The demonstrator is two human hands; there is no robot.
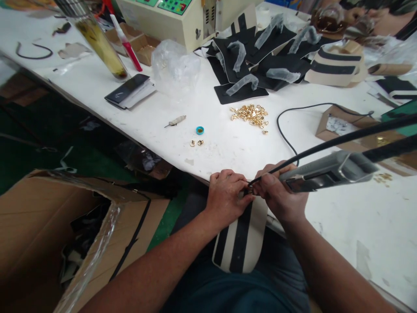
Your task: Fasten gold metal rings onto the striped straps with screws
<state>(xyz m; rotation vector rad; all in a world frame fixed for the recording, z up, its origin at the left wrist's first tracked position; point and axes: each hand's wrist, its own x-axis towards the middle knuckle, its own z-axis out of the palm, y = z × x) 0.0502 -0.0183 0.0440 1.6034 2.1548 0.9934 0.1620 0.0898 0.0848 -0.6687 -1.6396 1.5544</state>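
Observation:
A beige flap piece with black stripes [240, 243] lies over my lap at the table's front edge, its rounded end towards me. My left hand [226, 198] is closed on the piece's far end, thumb and fingers pinched together. Close against it, my right hand [282, 193] grips the front of a grey electric screwdriver [332, 171], whose body slants up to the right. Fingers hide the tool's tip and the small spot where both hands meet. Past the left hand lie two small gold fittings [196, 143] and a blue round cap [200, 130].
A pile of gold fittings [252, 114] lies mid-table, before black panels [241, 56] with plastic-wrapped strips. An awl [176, 121], a phone [127, 90] and a glass bottle [100, 48] stand or lie left. A cable [283, 134] loops at right. A large carton [107, 234] stands below left.

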